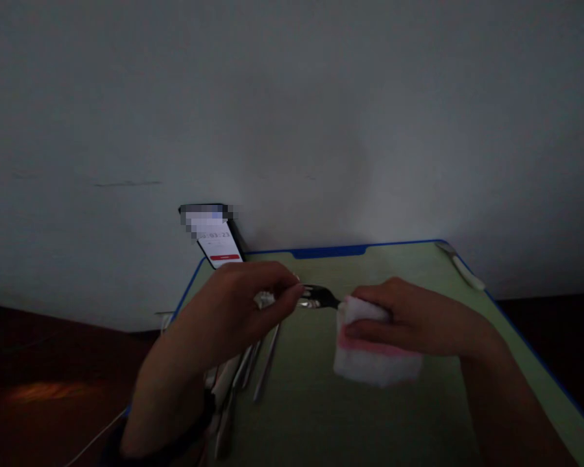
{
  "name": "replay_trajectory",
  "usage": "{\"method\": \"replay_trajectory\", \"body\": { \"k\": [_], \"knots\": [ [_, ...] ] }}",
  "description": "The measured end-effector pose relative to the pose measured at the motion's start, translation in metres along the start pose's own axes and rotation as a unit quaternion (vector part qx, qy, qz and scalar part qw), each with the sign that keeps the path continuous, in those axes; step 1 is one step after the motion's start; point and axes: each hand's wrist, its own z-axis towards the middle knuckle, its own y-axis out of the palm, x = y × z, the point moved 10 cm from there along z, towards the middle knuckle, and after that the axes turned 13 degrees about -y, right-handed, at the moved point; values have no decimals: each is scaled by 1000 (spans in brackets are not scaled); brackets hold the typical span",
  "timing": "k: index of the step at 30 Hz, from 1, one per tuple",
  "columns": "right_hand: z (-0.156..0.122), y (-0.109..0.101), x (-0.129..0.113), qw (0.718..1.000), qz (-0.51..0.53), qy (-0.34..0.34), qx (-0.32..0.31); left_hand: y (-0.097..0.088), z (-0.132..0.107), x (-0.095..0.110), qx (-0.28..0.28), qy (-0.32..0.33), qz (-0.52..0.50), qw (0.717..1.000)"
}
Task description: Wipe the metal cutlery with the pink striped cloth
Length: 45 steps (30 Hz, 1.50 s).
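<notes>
Taking the fork as the clock's centre, a phone [220, 241] leans at about ten o'clock, close by the wall [292, 117]; a lifted left wrist or knuckle could tip it, since it seems propped rather than fixed.

At nine o'clock the left grip [253, 308] is pinched, thumb against fingers, on the tine end of the fork [325, 297]. That hold looks slight, so a hard pull from the other side could slip the metal free, and the tine points might prick the fingertips. Below it, toward seven and eight o'clock, several pieces of cutlery [267, 366] lie partly hidden under the forearm; a dropping elbow could scatter them.

The fork is held in the air over the green surface [302, 415], spanning both hands, its neck running into the fabric. At four o'clock a white cloth [377, 370] with a pink band hangs in loose folds, which could snag on the tines. The right grip [399, 318], near three, is clamped on that cloth; bunching could hide a poor hold.

Between two and three, a white-handled tool [467, 272], perhaps a knife, lies along the rim, where a nudge might send it over.
</notes>
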Motion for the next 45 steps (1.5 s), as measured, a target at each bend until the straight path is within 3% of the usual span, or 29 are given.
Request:
{"method": "replay_trajectory", "body": {
  "k": [5, 13, 22, 27, 30, 34, 45],
  "knots": [
    [-5, -5, 5, 1000, 17, 5, 8, -3, 0, -12, 9, -27, -14, 1000],
    [-1, -2, -3, 998, 67, -19, -2, 26, -1, 17, -42, 54, -15, 998],
    [-3, -6, 0, 998, 64, -1, -17, 22, -1, 15, -46, 51, -1, 998],
    [-6, -13, 0, 998, 62, -5, 8, 23, -1, 16, -64, 29, 0, 998],
    [-7, -21, -1, 997, 52, -3, 53, 26, 0, 17, -76, 36, -5, 996],
    [-6, -27, -3, 995, 38, -4, 90, 24, 2, 17, -61, 42, -6, 997],
    [0, -10, -1, 997, 66, 22, 34, 27, 0, 21, -67, 56, 54, 995]
  ]
}}
